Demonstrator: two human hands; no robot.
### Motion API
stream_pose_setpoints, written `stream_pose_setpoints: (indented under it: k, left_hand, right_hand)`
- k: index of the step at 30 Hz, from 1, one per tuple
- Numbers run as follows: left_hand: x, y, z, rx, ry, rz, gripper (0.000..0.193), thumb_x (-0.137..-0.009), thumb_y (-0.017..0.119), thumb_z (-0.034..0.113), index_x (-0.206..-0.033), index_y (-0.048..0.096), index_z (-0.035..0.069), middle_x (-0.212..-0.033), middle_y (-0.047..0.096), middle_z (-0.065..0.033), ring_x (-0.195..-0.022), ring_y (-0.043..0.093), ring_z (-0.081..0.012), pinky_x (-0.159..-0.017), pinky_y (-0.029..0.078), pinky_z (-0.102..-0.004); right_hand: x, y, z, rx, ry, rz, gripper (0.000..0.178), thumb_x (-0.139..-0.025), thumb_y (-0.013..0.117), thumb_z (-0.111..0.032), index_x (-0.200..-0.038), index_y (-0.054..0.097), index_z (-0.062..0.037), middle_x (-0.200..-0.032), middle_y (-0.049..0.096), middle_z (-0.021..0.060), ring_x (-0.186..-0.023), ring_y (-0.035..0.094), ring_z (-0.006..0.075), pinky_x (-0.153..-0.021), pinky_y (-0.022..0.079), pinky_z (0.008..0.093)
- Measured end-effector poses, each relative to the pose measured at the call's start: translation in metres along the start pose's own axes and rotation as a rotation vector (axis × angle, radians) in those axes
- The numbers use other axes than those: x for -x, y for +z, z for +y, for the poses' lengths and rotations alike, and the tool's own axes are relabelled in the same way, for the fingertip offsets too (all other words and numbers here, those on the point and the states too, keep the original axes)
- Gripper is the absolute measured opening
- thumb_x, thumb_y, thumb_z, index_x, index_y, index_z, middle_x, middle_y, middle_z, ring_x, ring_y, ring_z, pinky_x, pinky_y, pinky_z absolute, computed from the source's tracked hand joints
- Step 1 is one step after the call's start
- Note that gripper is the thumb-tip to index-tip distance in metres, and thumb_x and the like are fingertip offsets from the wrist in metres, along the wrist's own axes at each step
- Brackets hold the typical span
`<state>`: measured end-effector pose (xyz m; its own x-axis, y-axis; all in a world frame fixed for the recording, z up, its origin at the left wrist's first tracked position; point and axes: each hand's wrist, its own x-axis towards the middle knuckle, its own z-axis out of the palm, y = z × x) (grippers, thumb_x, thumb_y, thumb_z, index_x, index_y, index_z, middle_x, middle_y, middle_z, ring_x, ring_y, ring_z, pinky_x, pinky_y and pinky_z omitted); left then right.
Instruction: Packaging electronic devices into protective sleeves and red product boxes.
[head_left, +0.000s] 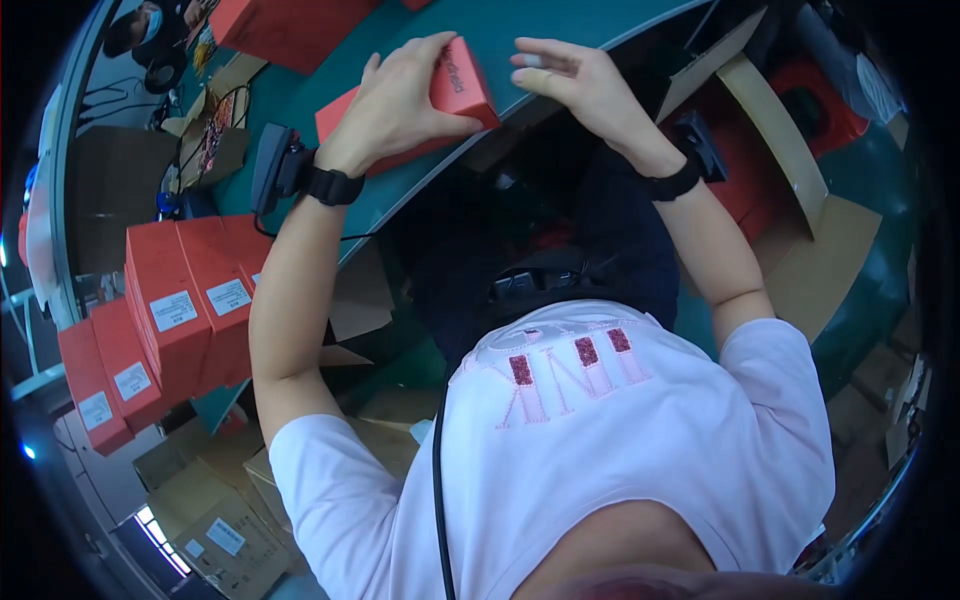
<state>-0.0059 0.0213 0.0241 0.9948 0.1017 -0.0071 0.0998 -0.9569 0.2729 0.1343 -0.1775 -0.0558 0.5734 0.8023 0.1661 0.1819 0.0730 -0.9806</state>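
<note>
A small red cardboard box with dark lettering on it lies on the green tabletop, close to the table's near edge. My left hand reaches over it from the left, thumb on the near side and fingers along the far side, gripping it. To the right of the box, my right hand hovers apart from it near the table edge. Its fingers are spread with nothing between them, and a light wrap circles one finger. Each wrist wears a black strap with a dark device. The underside of the box is hidden.
Several red boxes with white labels are stacked at the left. A larger red box stands at the far side. An open carton sits on the right, and another carton at the lower left. A person works at the far left.
</note>
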Motion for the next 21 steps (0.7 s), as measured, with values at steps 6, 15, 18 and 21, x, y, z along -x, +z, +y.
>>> stream_pose_setpoints:
  k: [6,15,18,21]
  left_hand:
    - [0.027,0.003,0.035,-0.038,0.112,0.296,0.076,-0.064,0.088,0.029,-0.129,0.055,0.009,-0.114,0.061,-0.0098,-0.108,0.058,-0.0315,-0.097,0.042,-0.0426]
    - [0.061,-0.004,0.048,-0.046,0.136,0.293,0.075,-0.065,0.088,0.023,-0.131,0.054,0.009,-0.116,0.061,-0.0099,-0.108,0.057,-0.0317,-0.096,0.041,-0.0431]
    - [0.065,-0.007,0.049,-0.09,0.145,0.302,0.076,-0.065,0.088,0.022,-0.132,0.053,0.009,-0.118,0.061,-0.0108,-0.109,0.057,-0.0321,-0.097,0.041,-0.0436]
    - [0.07,-0.011,0.042,-0.09,0.137,0.31,0.079,-0.065,0.089,0.021,-0.133,0.052,0.008,-0.12,0.061,-0.0114,-0.11,0.057,-0.0322,-0.098,0.041,-0.0444]
  right_hand:
    - [0.002,0.019,-0.023,-0.223,0.146,-0.155,0.056,-0.091,0.075,-0.027,-0.133,0.061,0.0077,-0.121,0.069,0.0154,-0.113,0.064,0.0193,-0.098,0.05,0.0311]
    - [0.012,0.033,-0.049,-0.036,0.101,-0.265,0.076,-0.087,0.08,-0.031,-0.143,0.049,0.0089,-0.124,0.067,0.0191,-0.11,0.066,0.0214,-0.1,0.051,0.0339]
    - [0.009,0.034,-0.054,0.084,0.084,-0.341,0.074,-0.088,0.079,-0.031,-0.142,0.049,0.0102,-0.124,0.067,0.02,-0.112,0.066,0.0219,-0.102,0.051,0.0347]
    - [-0.005,0.023,-0.044,-0.008,0.078,-0.415,0.054,-0.091,0.072,-0.021,-0.134,0.057,0.0084,-0.119,0.069,0.0169,-0.099,0.068,0.0177,-0.093,0.054,0.034]
